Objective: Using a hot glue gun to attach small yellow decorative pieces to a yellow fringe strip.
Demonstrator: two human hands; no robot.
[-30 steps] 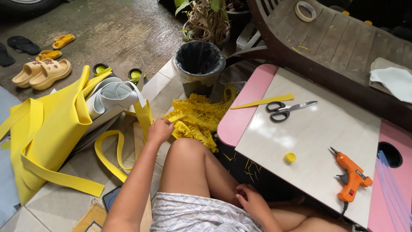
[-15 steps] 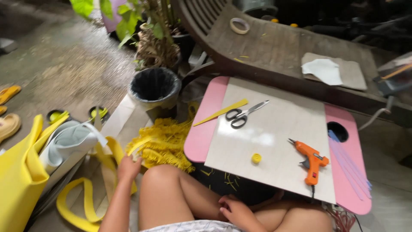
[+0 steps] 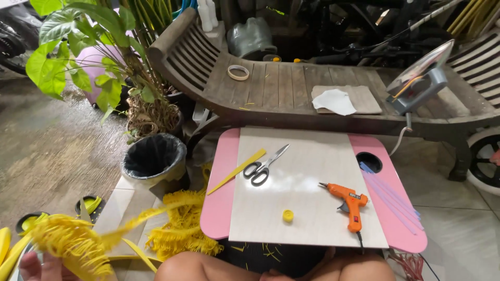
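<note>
At the bottom left corner the person's left hand (image 3: pixel 44 266) shows only in part, its fingers closed around a bunch of yellow fringed strips (image 3: pixel 70 244) that it holds up above the floor (the bunch is blurred, so its finer shape cannot be told). A long loose strip trails from the bunch up and to the right of the hand, toward a pile of yellow fringe (image 3: pixel 179 229) lying on the tiles. Above that pile, farther from the hand, stands a bin lined with a black bag (image 3: pixel 153 158), with a leafy potted plant (image 3: pixel 99 57) behind it. Well to the right of the hand sits the pink-edged worktop (image 3: pixel 224 203), carrying a yellow strip (image 3: pixel 237 170), scissors (image 3: pixel 263 166), a small yellow cap (image 3: pixel 288 215) and an orange glue gun (image 3: pixel 350 202). Beyond it runs a wooden bench (image 3: pixel 281 88). The right hand (image 3: pixel 273 275) barely shows between the knees at the bottom edge; whether it is open or closed cannot be told.
</note>
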